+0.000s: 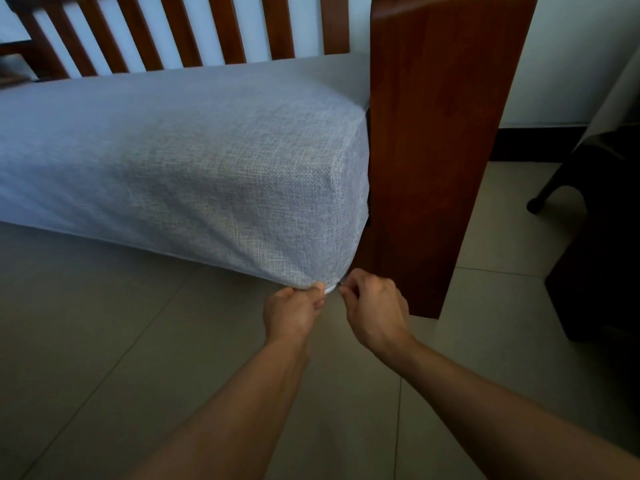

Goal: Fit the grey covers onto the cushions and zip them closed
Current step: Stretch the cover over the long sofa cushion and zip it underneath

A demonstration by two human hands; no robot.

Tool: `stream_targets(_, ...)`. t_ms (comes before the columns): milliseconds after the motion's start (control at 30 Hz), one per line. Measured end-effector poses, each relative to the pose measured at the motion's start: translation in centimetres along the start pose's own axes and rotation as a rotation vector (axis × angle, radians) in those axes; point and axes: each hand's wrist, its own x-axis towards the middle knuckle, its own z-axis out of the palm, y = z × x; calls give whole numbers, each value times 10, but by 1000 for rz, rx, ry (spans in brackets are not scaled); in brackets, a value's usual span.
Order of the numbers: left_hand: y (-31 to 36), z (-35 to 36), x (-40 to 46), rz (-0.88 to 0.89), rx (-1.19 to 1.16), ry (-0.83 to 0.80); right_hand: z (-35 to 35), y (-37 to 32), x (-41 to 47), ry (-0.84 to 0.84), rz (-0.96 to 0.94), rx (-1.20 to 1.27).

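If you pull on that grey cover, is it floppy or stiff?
Probably floppy: the grey cover puckers where the left hand pinches its corner. It looks woven and rough, so likely not slippery. Stretched over the cushion, it probably won't slide much.

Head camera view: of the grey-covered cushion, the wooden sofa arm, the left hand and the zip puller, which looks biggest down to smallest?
1. Grey-covered cushion
2. Wooden sofa arm
3. Left hand, though it is nearer the camera
4. Zip puller, barely visible between the hands

L hand & R hand both pinching.
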Motion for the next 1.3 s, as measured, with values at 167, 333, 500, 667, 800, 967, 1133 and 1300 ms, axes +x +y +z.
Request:
stream_targets(167,-2,-11,-14,8,-26,22,3,-6,-16,0,-39,19)
stream_targets(333,7,-28,-34,43,-13,32,-4,-15,-28,-15,-195,29)
stream_targets(500,1,-51,-48,74,-10,14,3,-20,-42,-23,-358,67)
stream_targets(667,-9,-51,-46,52,-15,16,8,-10,-44,-77,-380,59)
stream_targets(800,-10,-33,-46,-41,-120,4,6,-4,-41,-73,-331,68)
stream_targets(967,-7,-25,-38,-28,-60,-3,2,0,-44,-94,-293,37)
stream_targets(1133,-9,-29,-39,60,73,89,-4,-1,-25,-33,-119,-82)
stream_targets(1300,-12,-28,-41,85,83,121,-2,-1,-1,39,68,-48)
